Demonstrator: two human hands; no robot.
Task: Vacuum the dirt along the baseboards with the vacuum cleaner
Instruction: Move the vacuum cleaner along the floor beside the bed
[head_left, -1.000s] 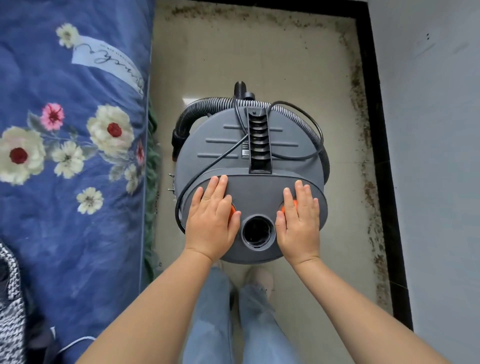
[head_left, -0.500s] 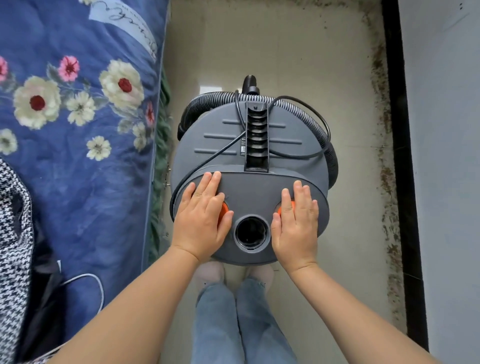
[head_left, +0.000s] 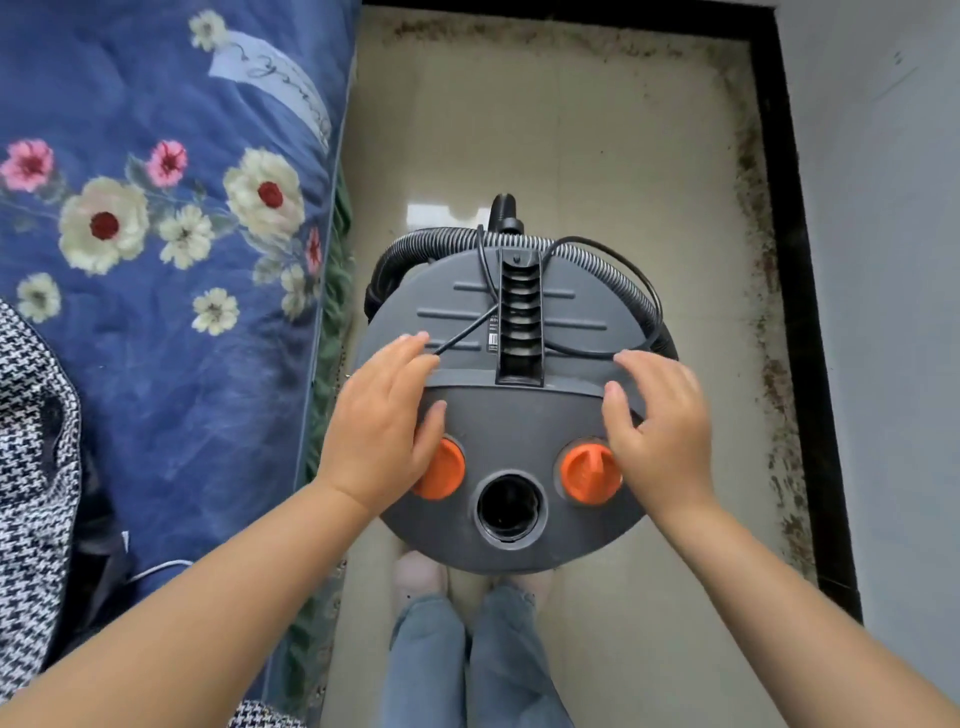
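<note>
I'm looking straight down on the vacuum cleaner (head_left: 519, 415), a round grey canister standing on the tiled floor (head_left: 597, 130) right in front of my feet, in the narrow strip between the bed and the wall. My left hand (head_left: 379, 431) lies over the lid's left edge, fingers (head_left: 410, 345) straight and close together, its palm covering part of the left orange knob (head_left: 441, 470). My right hand (head_left: 660, 431) is at the right edge, fingers loosely spread and a little bent; I cannot tell whether they touch the lid. It sits just beside the right orange knob (head_left: 587, 470). Between the knobs is the open round port (head_left: 511, 506).

The ribbed hose (head_left: 597, 260) wraps round the far side of the canister, and the black power cord (head_left: 618, 249) loops across the lid and carry handle (head_left: 519, 322).

Dirt (head_left: 769, 374) lies along the black baseboard (head_left: 800, 312) on the right and along the far wall. The bed's blue floral cover (head_left: 156, 234) crowds the left side, with a houndstooth cloth (head_left: 31, 467) on it.
</note>
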